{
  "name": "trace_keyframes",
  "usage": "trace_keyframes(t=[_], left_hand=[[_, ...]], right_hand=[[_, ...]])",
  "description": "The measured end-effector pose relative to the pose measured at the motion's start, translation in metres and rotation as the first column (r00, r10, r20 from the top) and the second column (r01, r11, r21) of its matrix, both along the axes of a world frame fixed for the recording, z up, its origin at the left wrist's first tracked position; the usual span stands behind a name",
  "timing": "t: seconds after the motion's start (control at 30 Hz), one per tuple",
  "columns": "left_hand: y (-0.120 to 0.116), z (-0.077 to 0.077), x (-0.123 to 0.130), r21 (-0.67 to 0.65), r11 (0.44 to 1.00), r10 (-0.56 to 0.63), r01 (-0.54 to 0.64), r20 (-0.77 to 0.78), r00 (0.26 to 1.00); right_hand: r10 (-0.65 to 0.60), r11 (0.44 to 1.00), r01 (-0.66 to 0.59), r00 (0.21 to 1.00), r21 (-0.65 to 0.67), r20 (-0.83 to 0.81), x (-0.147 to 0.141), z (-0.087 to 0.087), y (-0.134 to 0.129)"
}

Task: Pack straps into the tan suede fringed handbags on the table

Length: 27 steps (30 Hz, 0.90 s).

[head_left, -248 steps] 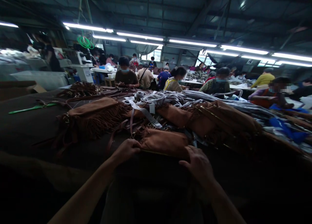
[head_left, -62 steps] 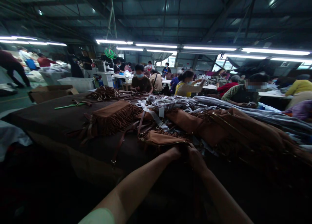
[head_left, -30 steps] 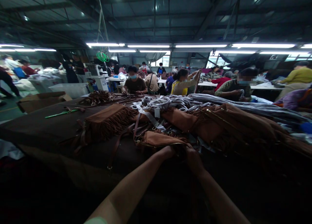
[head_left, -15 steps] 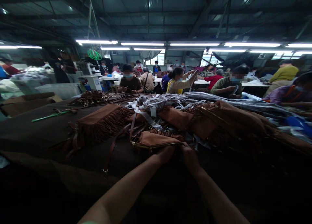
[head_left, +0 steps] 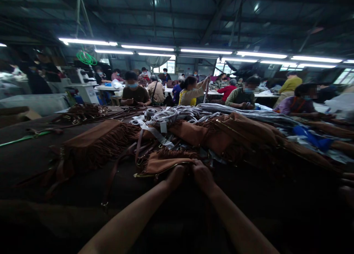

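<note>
A long table (head_left: 30, 162) laden with bags; seated workers (head_left: 135, 93) beyond it

The left hand (head_left: 174, 177) and right hand (head_left: 202, 176) lie side by side on the near edge of a small bag (head_left: 166, 163); a fringed bag (head_left: 95, 143) lies to its left; a heap of fringed bags (head_left: 235, 136) lies to its right; coiled straps (head_left: 171, 115) lie behind it.

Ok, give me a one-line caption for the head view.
Left hand and right hand hold a fringed tan suede bag.

room: steel-truss roof (head_left: 155, 18) | light: fluorescent tube lights (head_left: 204, 51) | far-wall windows (head_left: 163, 66) | furniture: white worktables (head_left: 106, 88)
</note>
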State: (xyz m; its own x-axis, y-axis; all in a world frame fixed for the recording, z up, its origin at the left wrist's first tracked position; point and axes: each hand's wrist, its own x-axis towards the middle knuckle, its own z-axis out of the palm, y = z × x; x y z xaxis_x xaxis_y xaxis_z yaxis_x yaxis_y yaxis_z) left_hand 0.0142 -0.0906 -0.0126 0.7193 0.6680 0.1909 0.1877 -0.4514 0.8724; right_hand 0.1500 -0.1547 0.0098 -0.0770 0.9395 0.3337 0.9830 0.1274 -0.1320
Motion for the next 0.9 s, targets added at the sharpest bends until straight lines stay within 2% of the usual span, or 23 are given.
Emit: trace_keyframes(t=[0.07, 0.1, 0.17, 0.2, 0.27, 0.33, 0.4, 0.53, 0.57, 0.63, 0.7, 0.73, 0.8, 0.83, 0.9], left_hand=[[-0.001, 0.0, -0.006, 0.184, 0.981, -0.049, 0.06, -0.063, 0.997], [-0.001, 0.0, -0.01, 0.315, 0.944, -0.064, 0.094, -0.106, 0.992], [0.0, 0.002, -0.017, 0.55, 0.824, -0.058, 0.136, -0.157, 0.986], [0.001, 0.003, -0.019, 0.628, 0.764, -0.054, 0.145, -0.161, 0.985], [0.004, 0.008, -0.021, 0.683, 0.718, -0.065, 0.138, -0.131, 0.989], [0.006, 0.012, -0.019, 0.665, 0.735, -0.092, 0.135, -0.1, 0.991], [0.007, 0.014, -0.016, 0.606, 0.787, -0.088, 0.114, -0.073, 0.993], [0.008, 0.008, -0.012, 0.456, 0.889, -0.019, 0.038, -0.048, 0.999], [0.009, 0.006, -0.012, 0.422, 0.906, -0.007, 0.024, -0.041, 0.999], [0.01, 0.001, -0.012, 0.368, 0.93, 0.003, 0.004, -0.017, 1.0], [0.011, -0.003, -0.012, 0.33, 0.944, 0.007, -0.01, 0.009, 1.0], [0.012, -0.004, -0.012, 0.318, 0.948, 0.008, -0.013, 0.017, 1.0], [0.013, -0.005, -0.012, 0.303, 0.953, 0.015, -0.019, 0.014, 1.0], [0.013, -0.006, -0.012, 0.298, 0.954, 0.02, -0.022, 0.01, 1.0], [0.013, -0.007, -0.011, 0.293, 0.956, 0.03, -0.031, 0.007, 1.0]], right_hand=[[0.002, 1.0, -0.002, 0.999, 0.004, 0.033, -0.001, 0.003, 0.004], [0.032, 0.999, -0.031, 0.999, -0.017, 0.04, -0.001, 0.005, 0.006], [0.136, 0.986, -0.132, 0.99, -0.099, 0.041, 0.002, 0.009, 0.009], [0.187, 0.974, -0.181, 0.982, -0.139, 0.034, 0.004, 0.011, 0.01], [0.258, 0.951, -0.252, 0.966, -0.178, 0.008, 0.008, 0.014, 0.011], [0.286, 0.944, -0.291, 0.957, -0.159, -0.052, 0.01, 0.014, 0.009], [0.28, 0.951, -0.296, 0.946, -0.086, -0.164, 0.011, 0.012, 0.003], [0.239, 0.971, -0.224, 0.885, 0.085, -0.4, 0.023, -0.001, -0.019], [0.193, 0.98, -0.154, 0.882, 0.124, -0.43, 0.034, -0.005, -0.025], [0.004, 0.975, 0.096, 0.893, 0.198, -0.45, 0.07, -0.012, -0.036], [-0.288, 0.874, 0.412, 0.866, 0.257, -0.408, 0.123, -0.018, -0.047], [-0.404, 0.823, 0.502, 0.847, 0.267, -0.346, 0.152, -0.021, -0.052], [-0.594, 0.725, 0.628, 0.778, 0.284, -0.204, 0.208, -0.026, -0.06], [-0.646, 0.701, 0.653, 0.752, 0.288, -0.133, 0.232, -0.028, -0.063], [-0.686, 0.701, 0.661, 0.727, 0.266, 0.001, 0.267, -0.032, -0.067]])
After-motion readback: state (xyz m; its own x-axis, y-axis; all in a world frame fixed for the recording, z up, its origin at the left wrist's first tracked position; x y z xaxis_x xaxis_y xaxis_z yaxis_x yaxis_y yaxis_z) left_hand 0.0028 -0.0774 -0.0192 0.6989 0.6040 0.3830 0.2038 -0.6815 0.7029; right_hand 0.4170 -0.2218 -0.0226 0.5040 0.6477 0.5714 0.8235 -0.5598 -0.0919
